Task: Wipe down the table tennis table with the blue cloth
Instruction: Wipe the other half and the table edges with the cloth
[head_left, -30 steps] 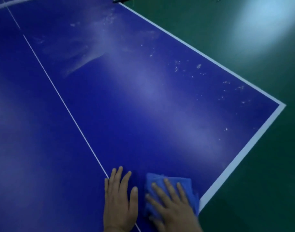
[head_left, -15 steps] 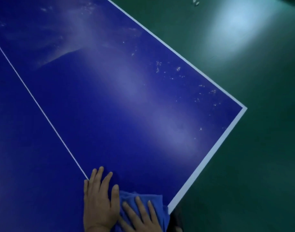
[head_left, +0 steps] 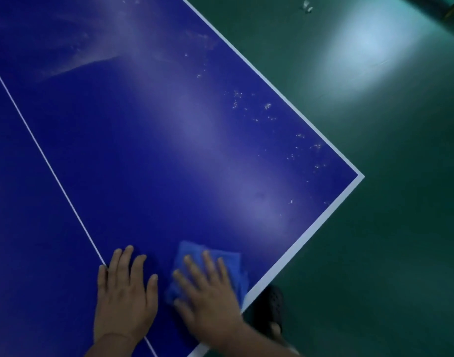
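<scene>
A folded blue cloth [head_left: 215, 264] lies near the table's [head_left: 169, 155] near edge, under the flat, straight fingers of the right hand [head_left: 207, 302]. The left hand [head_left: 124, 297] rests flat and relaxed beside it. White specks [head_left: 267, 106] dot the right edge.

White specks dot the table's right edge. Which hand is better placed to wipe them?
Right hand: it presses the blue cloth and lies nearer the specks; the left hand rests bare on the table.
</scene>
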A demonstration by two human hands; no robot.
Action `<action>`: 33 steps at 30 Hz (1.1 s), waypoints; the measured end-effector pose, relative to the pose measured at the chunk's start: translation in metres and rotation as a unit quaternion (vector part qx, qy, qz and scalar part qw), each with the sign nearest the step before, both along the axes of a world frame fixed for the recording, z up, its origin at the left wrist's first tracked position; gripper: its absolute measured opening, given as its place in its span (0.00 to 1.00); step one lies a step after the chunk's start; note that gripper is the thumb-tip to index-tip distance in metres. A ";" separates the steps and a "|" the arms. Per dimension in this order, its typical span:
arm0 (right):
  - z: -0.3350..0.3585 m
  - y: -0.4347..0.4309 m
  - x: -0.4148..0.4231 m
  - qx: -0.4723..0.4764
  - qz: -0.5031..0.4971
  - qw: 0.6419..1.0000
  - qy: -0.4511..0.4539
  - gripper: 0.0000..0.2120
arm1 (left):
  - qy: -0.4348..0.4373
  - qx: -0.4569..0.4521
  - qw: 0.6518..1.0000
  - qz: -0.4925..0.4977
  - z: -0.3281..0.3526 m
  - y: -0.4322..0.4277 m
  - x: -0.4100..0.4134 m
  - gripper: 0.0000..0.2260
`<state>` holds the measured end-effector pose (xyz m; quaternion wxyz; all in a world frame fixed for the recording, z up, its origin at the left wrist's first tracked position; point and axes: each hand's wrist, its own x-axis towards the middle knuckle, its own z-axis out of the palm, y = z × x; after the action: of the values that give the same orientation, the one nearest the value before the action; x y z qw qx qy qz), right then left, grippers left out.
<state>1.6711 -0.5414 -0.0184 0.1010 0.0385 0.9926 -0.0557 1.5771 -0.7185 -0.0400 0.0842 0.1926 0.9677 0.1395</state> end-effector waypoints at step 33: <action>-0.021 0.505 -0.039 0.002 -0.187 0.978 0.088 0.29 | -0.043 -0.023 0.998 0.028 0.011 0.309 0.065 0.28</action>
<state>1.6320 -0.0362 -0.0394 0.0012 0.2185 0.9730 -0.0750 1.6420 -0.4092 -0.0292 0.1263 0.1571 0.9712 0.1272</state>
